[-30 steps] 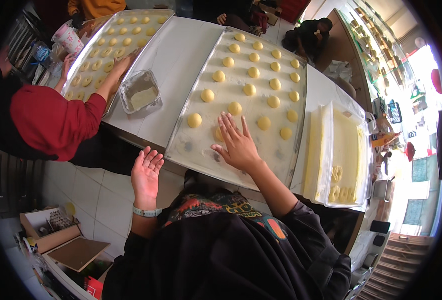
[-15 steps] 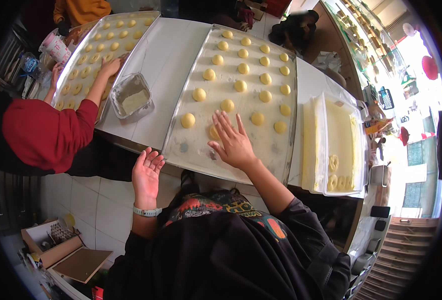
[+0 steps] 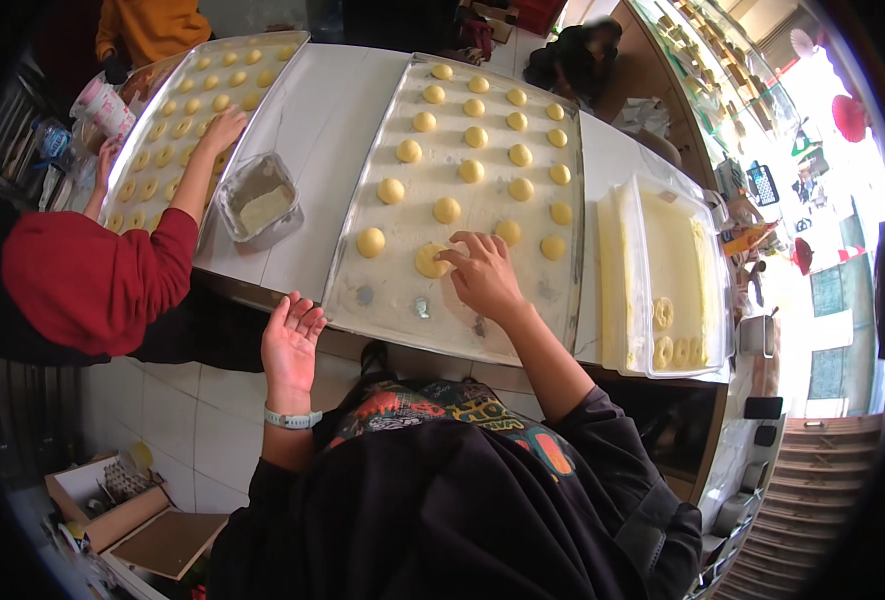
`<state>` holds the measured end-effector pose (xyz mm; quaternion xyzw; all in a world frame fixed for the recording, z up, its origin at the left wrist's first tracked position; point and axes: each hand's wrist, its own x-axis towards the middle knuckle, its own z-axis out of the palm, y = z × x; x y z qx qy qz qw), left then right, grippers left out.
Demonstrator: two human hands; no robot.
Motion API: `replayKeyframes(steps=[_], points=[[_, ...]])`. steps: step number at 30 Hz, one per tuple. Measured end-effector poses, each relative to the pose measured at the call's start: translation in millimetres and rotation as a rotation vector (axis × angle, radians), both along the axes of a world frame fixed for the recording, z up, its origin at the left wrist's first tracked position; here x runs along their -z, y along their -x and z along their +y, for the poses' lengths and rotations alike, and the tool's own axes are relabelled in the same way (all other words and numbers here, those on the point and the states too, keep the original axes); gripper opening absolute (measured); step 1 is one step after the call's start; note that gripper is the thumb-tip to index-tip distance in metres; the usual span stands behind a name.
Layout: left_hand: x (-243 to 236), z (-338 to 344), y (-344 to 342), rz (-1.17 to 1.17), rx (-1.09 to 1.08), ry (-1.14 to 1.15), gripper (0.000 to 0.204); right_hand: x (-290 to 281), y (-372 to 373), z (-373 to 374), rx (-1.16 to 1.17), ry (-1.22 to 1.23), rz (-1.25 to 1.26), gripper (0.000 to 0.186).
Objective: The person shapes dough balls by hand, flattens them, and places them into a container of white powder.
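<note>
My right hand [image 3: 485,276] is over the near part of the middle tray [image 3: 398,315], its fingers bent and apart. A fingertip touches the right side of a flattened yellow dough piece [image 3: 430,261]; the thumb is mostly hidden. Rows of round dough balls [image 3: 447,209] stand beyond it on the same tray, with one dough ball [image 3: 370,242] to its left. Just off the tray's near left corner, my left hand [image 3: 291,340] is held palm up, open, with the fingers slightly curled and nothing in it.
At the left, a person in a red top [image 3: 88,275] reaches over another tray [image 3: 301,40] of dough balls and rings. A grey tub [image 3: 253,232] with pale powder stands between the trays. To the right is a clear plastic container [image 3: 728,300] with dough rings inside.
My right hand has gone from lying flat over the dough piece to bent fingers at its right side, uncovering the flattened piece. The other person's hand has shifted. My left hand is nearly still.
</note>
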<state>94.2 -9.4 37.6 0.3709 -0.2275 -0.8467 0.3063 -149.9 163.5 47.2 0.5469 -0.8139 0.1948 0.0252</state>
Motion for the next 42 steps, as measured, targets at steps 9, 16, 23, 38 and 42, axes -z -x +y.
replayKeyframes(steps=[9, 16, 23, 38, 42], points=[[0, -2, -5, -0.020, -0.003, 0.010, 0.023, 2, -1, -6, -0.003, -0.092, 0.017, 0.021], [-1, 7, 3, -0.013, 0.026, -0.011, 0.024, 1, -16, -9, 0.034, -0.140, 0.077, 0.021], [-3, 53, 47, 0.033, 0.489, 0.089, 0.023, 30, -15, -12, 0.039, -0.184, 0.147, 0.033], [-13, 109, 132, 0.082, 0.524, 0.055, 0.026, -30, -58, 51, 0.281, 0.195, -0.009, 0.024], [-17, 124, 142, 0.148, 0.604, 0.215, 0.025, -39, -64, 69, 0.425, 0.154, -0.071, 0.029]])
